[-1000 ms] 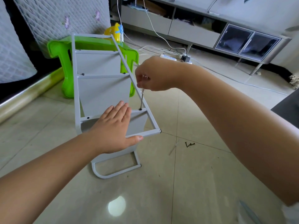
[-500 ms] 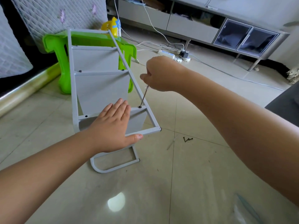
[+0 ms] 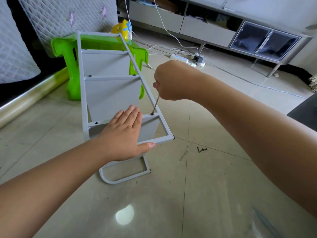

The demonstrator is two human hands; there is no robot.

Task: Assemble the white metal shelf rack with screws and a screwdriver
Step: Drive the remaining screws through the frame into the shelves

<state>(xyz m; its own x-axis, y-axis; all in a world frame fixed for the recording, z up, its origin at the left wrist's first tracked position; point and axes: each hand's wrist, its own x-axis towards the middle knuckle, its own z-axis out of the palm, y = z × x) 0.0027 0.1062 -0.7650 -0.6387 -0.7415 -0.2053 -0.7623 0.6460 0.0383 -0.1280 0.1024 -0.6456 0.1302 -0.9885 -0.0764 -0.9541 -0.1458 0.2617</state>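
Nearest the camera, the left hand (image 3: 123,134) is lying flat with straight fingers on the lowest shelf panel of the white metal shelf rack (image 3: 109,93), thumb hooked over the near end rail. It is probably pinning the frame down so it does not shift or twist under the turning force.

The rack is sitting on the tiled floor (image 3: 154,203) in the centre-left of the frame, lying back with its far end propped on the green plastic stool (image 3: 68,66), which is keeping the screw holes facing up and easy to reach.

Just right of the rack, the right hand (image 3: 171,81) is curled in a closed grip around the handle of the screwdriver (image 3: 155,105). The shaft is slanting down to a dark screw (image 3: 152,114) at the right end of the lowest shelf's flange, beside the side rail; whether the tip is truly seated is hard to tell.

On the floor at centre right, a few spare screws (image 3: 201,149) are lying within reach, apparently for the remaining joints.

Farther back, a power strip (image 3: 180,57) and cables are trailing before a low cabinet (image 3: 223,28).
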